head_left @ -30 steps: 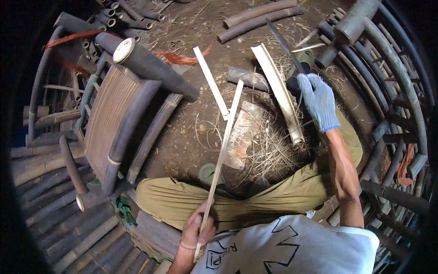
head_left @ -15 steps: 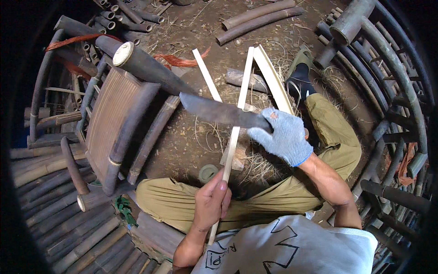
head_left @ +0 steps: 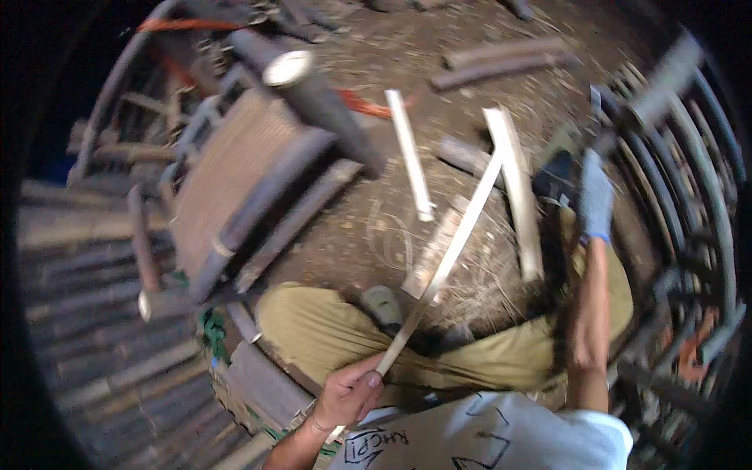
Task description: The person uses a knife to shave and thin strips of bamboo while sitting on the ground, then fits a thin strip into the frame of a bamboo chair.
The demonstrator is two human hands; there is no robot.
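Right hand (head_left: 595, 196) — 1 pale blue-grey knit glove (head_left: 595, 189), brighter blue cuff (head_left: 596, 237). Thin band (head_left: 320, 426) round left wrist (head_left: 326, 418). Shirt (head_left: 540, 439) whitish, black line markings (head_left: 384, 445), blurred. Trousers (head_left: 317, 333) khaki, creased. Farther off, right — dark sock (head_left: 554, 178), olive shoe (head_left: 560, 142).

The floor (head_left: 337, 244) is brown earth. A slatted bamboo seat (head_left: 235, 160) borders its left edge, curved bamboo poles (head_left: 714, 196) its right edge.

R grip (head_left: 596, 192), knife (head_left: 596, 104) blurry | strip (head_left: 452, 262) pt. hid. by L grip (head_left: 350, 394)
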